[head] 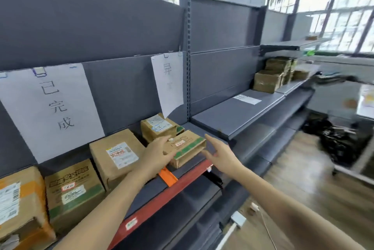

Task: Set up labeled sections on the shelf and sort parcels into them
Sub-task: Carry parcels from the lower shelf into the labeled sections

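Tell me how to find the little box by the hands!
Find the grey shelf with the red front edge, then the narrow paper sign on its back wall. Two small brown boxes sit below it; pick the front box. The rear box shows a big white label, while this one has a long green stripe along its side and the left hand on it.

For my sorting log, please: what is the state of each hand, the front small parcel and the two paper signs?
Small parcel, lying flat on the shelf.
Left hand, open, touching that parcel.
Right hand, open, holding nothing.
Left sign, clipped up, flat.
Right sign, clipped up, bottom curling.
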Motion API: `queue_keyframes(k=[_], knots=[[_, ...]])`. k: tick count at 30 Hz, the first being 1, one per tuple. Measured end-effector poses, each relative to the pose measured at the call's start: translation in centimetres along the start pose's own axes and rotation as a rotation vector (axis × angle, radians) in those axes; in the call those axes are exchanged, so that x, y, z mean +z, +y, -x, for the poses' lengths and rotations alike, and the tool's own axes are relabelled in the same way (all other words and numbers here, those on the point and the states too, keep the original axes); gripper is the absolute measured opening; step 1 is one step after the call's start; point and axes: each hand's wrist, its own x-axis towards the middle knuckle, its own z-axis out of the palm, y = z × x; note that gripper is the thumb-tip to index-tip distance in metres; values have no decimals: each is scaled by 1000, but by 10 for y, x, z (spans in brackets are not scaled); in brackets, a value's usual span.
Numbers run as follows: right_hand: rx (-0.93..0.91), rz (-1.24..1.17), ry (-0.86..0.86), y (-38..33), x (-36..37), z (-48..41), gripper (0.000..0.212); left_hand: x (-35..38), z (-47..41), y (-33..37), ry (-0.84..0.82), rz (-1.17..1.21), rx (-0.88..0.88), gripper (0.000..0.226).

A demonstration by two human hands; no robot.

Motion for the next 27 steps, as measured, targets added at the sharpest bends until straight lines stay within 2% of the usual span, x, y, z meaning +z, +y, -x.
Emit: queue_keyframes(k=[8,13,19,27], knots=[[209,58,223,68,-91,64,57,68,-31,99,-116,92,281,54],[305,45,316,133,-136,78,56,130,-60,156,-184,133,391,54],[320,36,395,229,-201,41,56,206,-138,225,-228,115,481,54],[274,101,395,345,-318,-46,56,293,-271,335,-204,204,478,55]])
